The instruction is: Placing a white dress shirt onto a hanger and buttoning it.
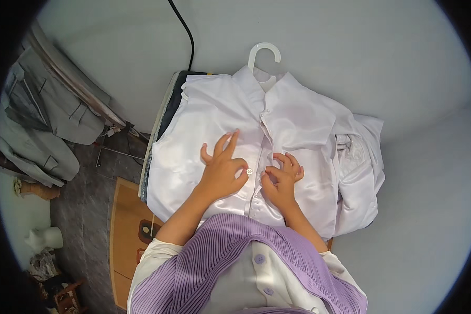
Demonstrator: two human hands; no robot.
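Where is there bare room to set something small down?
The white shirt lies bare left of the left hand, and between the collar and right hand. So does dark floor between the wooden panel and white form. Crowded: the front opening between both hands, and the bunched fabric at right.

My left hand (222, 172) pinches a small round whitish button (249, 171) between thumb and forefinger, my other fingers fanned over the glossy white satin shirt (209, 110). My right hand (282, 186) curls just beside it, thumb and forefinger tips close together at the front opening; whether they grip cloth, I can't tell. A white plastic hanger (264, 46) hooks out above the collar. Grey tailored jackets (70, 112) hang at my left, a thin black cable (187, 29) runs down the pale wall (340, 47), and my purple ribbed garment (206, 243) shows below.
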